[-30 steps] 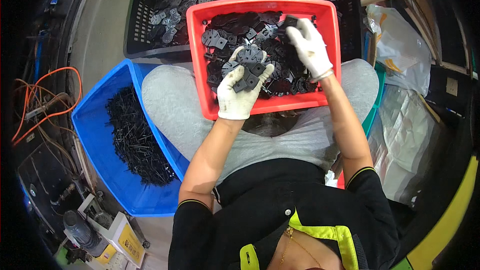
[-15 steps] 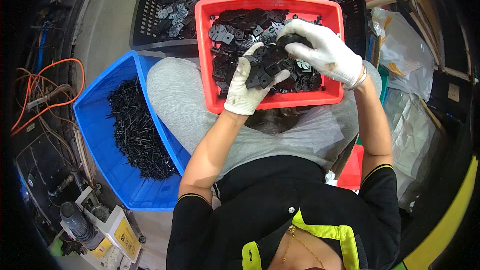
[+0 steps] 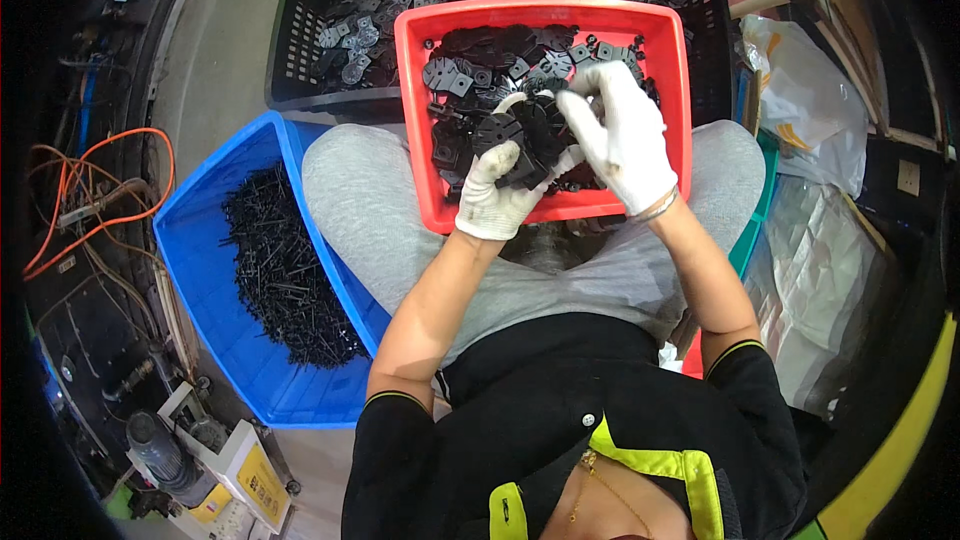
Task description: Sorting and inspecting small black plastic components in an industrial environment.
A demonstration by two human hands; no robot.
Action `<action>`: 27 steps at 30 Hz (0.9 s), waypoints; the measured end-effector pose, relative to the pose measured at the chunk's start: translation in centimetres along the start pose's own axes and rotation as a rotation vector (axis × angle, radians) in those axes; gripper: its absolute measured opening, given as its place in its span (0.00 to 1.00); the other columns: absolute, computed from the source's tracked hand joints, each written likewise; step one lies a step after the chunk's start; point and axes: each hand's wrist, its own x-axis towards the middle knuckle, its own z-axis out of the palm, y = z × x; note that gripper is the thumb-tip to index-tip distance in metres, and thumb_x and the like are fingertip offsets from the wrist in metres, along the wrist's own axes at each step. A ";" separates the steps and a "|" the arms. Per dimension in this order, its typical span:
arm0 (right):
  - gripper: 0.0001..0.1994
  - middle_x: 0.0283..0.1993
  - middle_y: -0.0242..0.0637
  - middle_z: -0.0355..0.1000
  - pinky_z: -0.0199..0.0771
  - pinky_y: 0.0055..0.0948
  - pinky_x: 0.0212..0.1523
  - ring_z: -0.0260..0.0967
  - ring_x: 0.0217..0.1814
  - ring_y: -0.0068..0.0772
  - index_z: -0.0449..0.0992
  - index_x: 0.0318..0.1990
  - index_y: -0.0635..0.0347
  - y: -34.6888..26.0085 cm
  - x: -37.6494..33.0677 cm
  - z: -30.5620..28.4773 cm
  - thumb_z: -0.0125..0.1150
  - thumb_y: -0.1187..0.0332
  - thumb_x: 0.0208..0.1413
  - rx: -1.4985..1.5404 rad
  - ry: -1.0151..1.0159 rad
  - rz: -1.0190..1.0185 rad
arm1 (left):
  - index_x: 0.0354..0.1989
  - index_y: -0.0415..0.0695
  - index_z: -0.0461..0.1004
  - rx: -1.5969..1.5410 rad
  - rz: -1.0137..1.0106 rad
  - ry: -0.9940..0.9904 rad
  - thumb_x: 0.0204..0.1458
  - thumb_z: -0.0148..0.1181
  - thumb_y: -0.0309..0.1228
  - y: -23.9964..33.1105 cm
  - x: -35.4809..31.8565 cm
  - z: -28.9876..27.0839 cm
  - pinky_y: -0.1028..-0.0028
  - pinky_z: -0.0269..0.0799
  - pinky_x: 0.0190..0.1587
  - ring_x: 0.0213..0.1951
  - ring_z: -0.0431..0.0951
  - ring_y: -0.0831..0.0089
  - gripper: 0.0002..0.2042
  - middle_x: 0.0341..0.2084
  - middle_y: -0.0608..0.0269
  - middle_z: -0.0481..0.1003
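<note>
Centre-top of frame: left hand (image 3: 497, 190) cups a stack of black plates (image 3: 528, 135) from below, fingers curled shut around it; right hand (image 3: 622, 135) closes over the stack's right edge, fingertips pinching. Stack sits above the red tray (image 3: 675, 90), which rests on the lap and holds more loose plates. Judged: the plates are thin, stiff, light singly, and likely to slide over one another, so grip the stack across its edges. Blue bin (image 3: 215, 340) of dark pins lies at left.
</note>
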 end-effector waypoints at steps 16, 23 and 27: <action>0.23 0.34 0.38 0.69 0.66 0.37 0.38 0.68 0.36 0.40 0.69 0.49 0.62 0.0 -2.4 2.1 0.65 0.71 0.41 -0.290 0.092 -0.306 | 0.60 0.46 0.61 0.086 0.043 -0.087 0.41 0.61 0.26 -0.4 0.1 -1.1 0.61 0.57 0.65 0.62 0.61 0.63 0.32 0.60 0.58 0.62; 0.30 0.40 0.41 0.69 0.65 0.38 0.41 0.67 0.40 0.43 0.64 0.56 0.65 0.3 -3.0 2.6 0.64 0.73 0.41 -0.287 0.131 -0.330 | 0.60 0.45 0.59 0.127 0.023 -0.041 0.39 0.63 0.28 -0.5 -0.1 -1.2 0.62 0.60 0.62 0.57 0.66 0.63 0.34 0.54 0.58 0.66; 0.32 0.43 0.42 0.68 0.66 0.37 0.45 0.66 0.44 0.44 0.63 0.58 0.64 -0.2 -3.4 2.9 0.64 0.76 0.40 -0.224 0.150 -0.250 | 0.59 0.43 0.60 0.122 0.054 -0.098 0.40 0.63 0.27 -0.5 -0.1 -0.8 0.63 0.62 0.61 0.57 0.67 0.62 0.33 0.53 0.58 0.67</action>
